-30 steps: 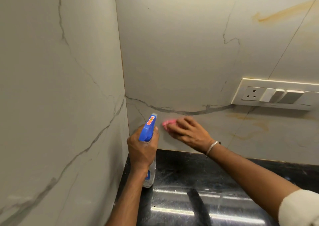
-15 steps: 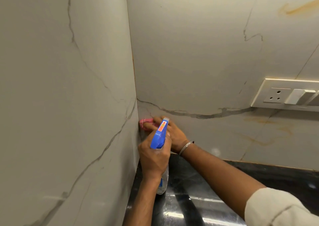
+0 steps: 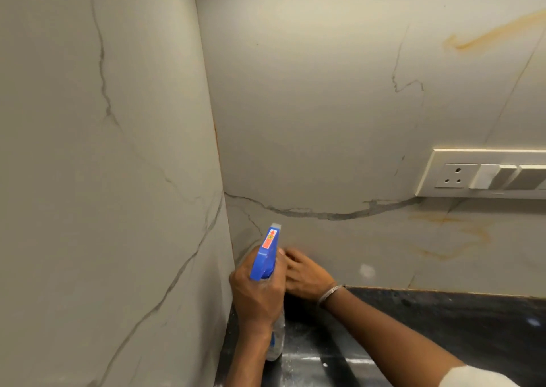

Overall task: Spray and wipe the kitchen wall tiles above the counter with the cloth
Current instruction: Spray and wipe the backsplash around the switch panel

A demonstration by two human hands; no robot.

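Where the black counter runs into the corner, the left hand grips the neck of the spray bottle, blue head pointing at the wall; just behind it the right hand lies with fingers flat on the lowest wall tiles; the cloth is hidden from view; farther right sits a switch plate.

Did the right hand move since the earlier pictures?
Yes: the right hand moved left toward the wall corner and down, farther below the grey vein, nearer the counter.
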